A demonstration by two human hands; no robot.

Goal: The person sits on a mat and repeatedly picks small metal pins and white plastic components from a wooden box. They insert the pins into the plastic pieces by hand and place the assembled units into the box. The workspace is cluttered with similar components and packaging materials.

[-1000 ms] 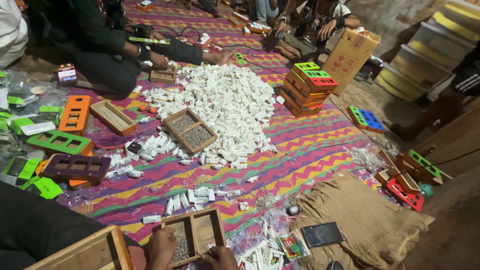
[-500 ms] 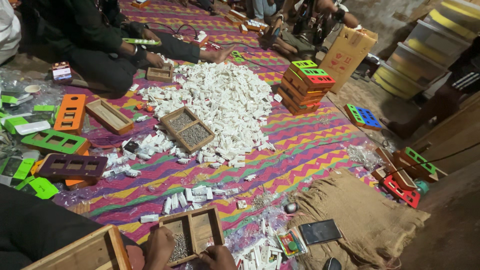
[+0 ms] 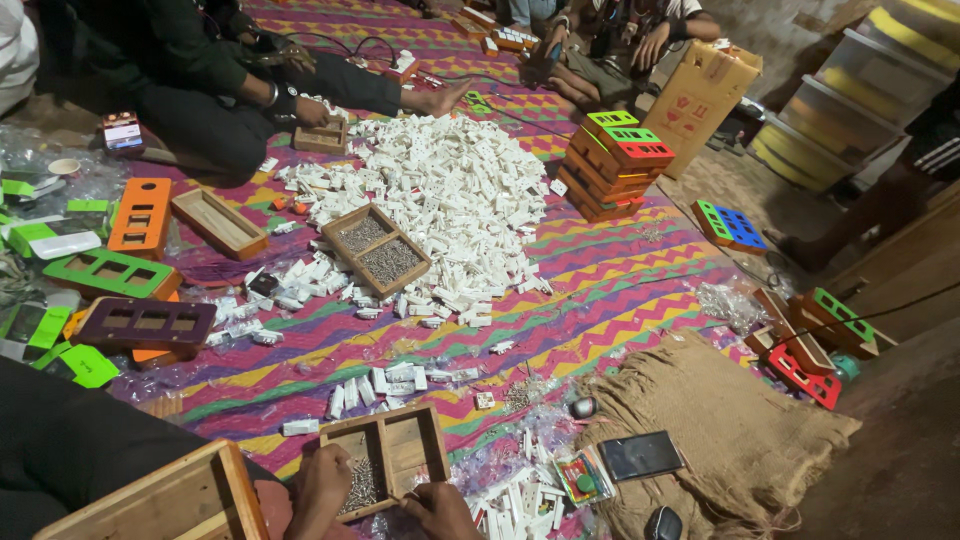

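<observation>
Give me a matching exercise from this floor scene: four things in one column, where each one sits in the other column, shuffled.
Things:
1. small wooden tray
2. phone
3. cardboard box
4. heap of white plastic parts

Places:
A. on the burlap sack
B. middle of the striped mat
C. between the left hand and right hand
D. far side, beside seated people

Pairs: 1-C, 2-A, 3-D, 4-B
</observation>
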